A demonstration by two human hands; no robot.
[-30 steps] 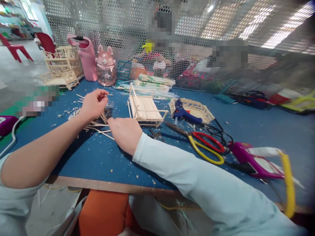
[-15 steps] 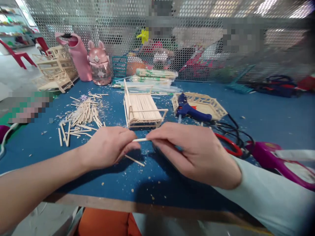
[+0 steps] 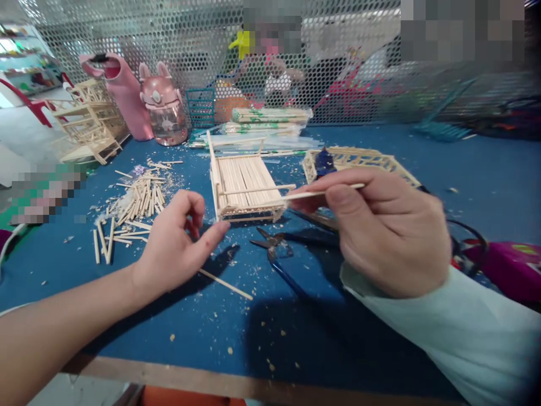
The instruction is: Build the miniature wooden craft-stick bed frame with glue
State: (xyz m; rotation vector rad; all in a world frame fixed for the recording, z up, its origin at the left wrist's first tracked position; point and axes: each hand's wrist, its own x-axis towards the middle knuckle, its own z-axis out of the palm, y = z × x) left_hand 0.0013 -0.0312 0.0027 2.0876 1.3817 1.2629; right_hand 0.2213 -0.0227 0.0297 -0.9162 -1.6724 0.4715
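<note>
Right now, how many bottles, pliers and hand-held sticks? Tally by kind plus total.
Bottles: 2 (plain pink bottle, eared bottle)
Pliers: 1 (blue-handled pliers)
Hand-held sticks: 1 (thin stick, right hand)
Total: 4

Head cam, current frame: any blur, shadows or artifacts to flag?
Head view: right hand and its thin wooden stick read fairly clear; head view: teal slatted rack at right looks smeared; head view: broad shadow on the blue tabletop; head view: pixelated blocks hide parts of the background, upper right corner darkens.
</note>
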